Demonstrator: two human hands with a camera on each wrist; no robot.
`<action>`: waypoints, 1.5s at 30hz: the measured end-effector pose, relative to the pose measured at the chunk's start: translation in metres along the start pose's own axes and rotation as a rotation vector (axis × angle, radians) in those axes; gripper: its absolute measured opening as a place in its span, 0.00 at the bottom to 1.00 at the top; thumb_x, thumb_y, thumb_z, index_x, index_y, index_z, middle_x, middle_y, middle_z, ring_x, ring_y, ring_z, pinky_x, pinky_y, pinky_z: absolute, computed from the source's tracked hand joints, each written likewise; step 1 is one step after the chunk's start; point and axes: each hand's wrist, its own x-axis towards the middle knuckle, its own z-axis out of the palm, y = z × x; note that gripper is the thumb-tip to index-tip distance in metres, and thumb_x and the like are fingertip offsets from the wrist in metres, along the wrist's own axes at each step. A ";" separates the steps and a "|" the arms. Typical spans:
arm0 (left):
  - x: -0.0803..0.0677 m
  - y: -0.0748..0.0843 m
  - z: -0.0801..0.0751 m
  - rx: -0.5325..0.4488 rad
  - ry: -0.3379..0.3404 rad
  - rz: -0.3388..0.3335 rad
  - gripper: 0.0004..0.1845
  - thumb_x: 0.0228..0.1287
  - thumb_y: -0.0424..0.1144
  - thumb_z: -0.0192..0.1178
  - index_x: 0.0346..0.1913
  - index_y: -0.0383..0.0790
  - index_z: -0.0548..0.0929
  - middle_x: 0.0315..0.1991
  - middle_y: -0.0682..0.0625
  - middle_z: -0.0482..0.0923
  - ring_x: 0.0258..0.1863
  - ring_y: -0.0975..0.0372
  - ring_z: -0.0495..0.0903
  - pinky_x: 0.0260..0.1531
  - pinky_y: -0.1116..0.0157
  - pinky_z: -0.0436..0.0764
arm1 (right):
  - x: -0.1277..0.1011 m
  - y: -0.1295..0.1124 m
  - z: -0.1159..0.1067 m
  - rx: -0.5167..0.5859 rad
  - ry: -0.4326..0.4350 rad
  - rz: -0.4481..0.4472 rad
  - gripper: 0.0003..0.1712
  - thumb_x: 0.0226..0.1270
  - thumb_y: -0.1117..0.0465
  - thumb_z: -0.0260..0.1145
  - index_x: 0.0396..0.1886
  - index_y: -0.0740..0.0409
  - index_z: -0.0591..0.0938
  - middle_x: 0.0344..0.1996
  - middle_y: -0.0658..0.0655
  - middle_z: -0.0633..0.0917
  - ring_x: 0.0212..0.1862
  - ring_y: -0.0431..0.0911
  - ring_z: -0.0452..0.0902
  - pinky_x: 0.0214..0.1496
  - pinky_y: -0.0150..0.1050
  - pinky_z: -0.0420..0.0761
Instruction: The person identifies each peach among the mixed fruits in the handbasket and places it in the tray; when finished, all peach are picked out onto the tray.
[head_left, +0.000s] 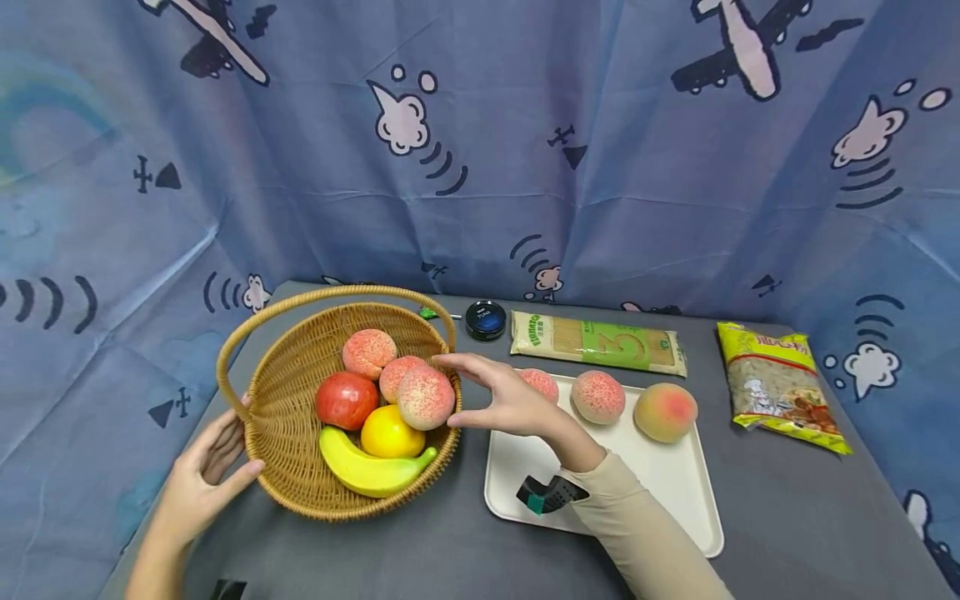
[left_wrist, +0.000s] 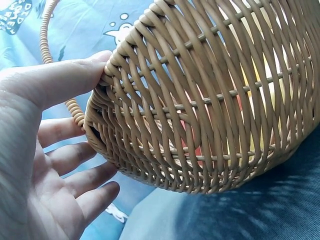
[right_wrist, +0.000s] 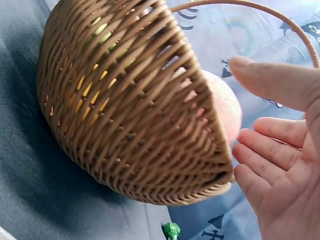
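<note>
One wicker basket (head_left: 300,467) is sitting near the tabletop's left edge, holding three speckled peaches (head_left: 425,397), one red apple (head_left: 346,400), one orange (head_left: 391,432) and one banana (head_left: 367,472). One white tray (head_left: 660,492) beside it is carrying three more peaches (head_left: 597,397). The left hand (head_left: 201,475) is resting released against the basket's wall; the right hand (head_left: 510,400), grip released, is hovering just beside the nearest peach.

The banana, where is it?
In the head view, the banana lies at the front of the wicker basket on the table's left side, just under the orange and red apple.
</note>
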 end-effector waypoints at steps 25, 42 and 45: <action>-0.001 0.001 0.004 -0.027 0.019 -0.026 0.39 0.54 0.12 0.55 0.70 0.22 0.53 0.70 0.53 0.62 0.66 0.73 0.64 0.60 0.82 0.68 | 0.021 0.000 0.009 -0.253 -0.032 -0.044 0.35 0.54 0.55 0.74 0.62 0.55 0.74 0.61 0.52 0.76 0.63 0.46 0.71 0.66 0.43 0.73; -0.003 0.001 0.003 -0.034 0.017 -0.026 0.39 0.55 0.12 0.54 0.70 0.22 0.53 0.70 0.55 0.62 0.66 0.73 0.64 0.60 0.81 0.68 | 0.019 0.001 0.015 -0.147 0.138 -0.197 0.35 0.48 0.60 0.77 0.59 0.58 0.77 0.58 0.55 0.78 0.62 0.46 0.71 0.65 0.40 0.75; -0.002 0.000 0.003 -0.035 0.015 -0.024 0.39 0.55 0.12 0.54 0.70 0.22 0.53 0.70 0.54 0.62 0.66 0.73 0.64 0.60 0.81 0.68 | 0.016 -0.003 0.012 -0.128 0.160 -0.200 0.36 0.47 0.60 0.78 0.59 0.58 0.77 0.58 0.55 0.78 0.63 0.46 0.70 0.66 0.40 0.74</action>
